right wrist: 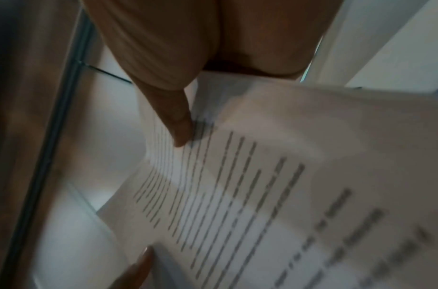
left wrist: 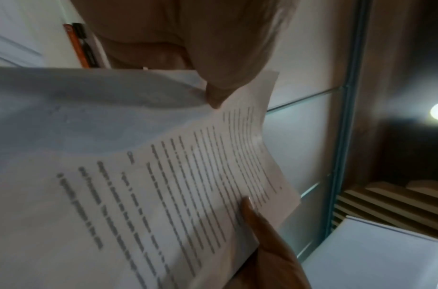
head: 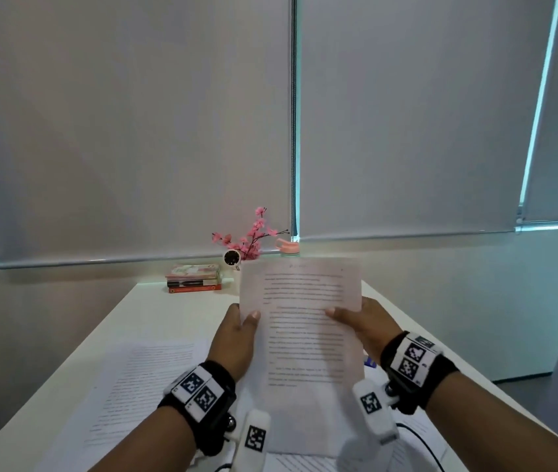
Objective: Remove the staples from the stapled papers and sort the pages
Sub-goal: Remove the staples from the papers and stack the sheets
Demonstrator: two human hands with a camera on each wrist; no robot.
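Big grey roller blinds [head: 127, 131] fill the top half of the head view, with thin strips of blue-green light at their edges. Below them, a long white table [head: 175, 311] runs from the middle of the frame down to the bottom.

Just right of the middle, lifted up off the table, is a white sheet of paper with lines of black printed words [head: 304, 335]. It stands almost upright, facing the person. The left hand [head: 236, 338] grips its left edge, with the thumb on the front and the fingers tucked behind. The right hand [head: 362, 321] grips its right edge the same way, thumb on the front. In the left wrist view the paper [left wrist: 175, 185] looks like more than one sheet, with a page behind peeling away near the thumb. No staple can be made out in the blur.

In the lower left of the head view, another white printed page [head: 141, 383] lies flat on the table. More printed paper [head: 304, 463] peeks out at the bottom edge, under the lifted sheet.

Both wrists wear black bands with white blocks carrying black square patterns [head: 199, 390].

At the far end of the table, near the middle of the frame, sit a small stack of books [head: 194, 278], a twig of pink flowers [head: 253, 233], a little round white clock [head: 232, 258] and a pale green bottle with a pink lid [head: 287, 248].
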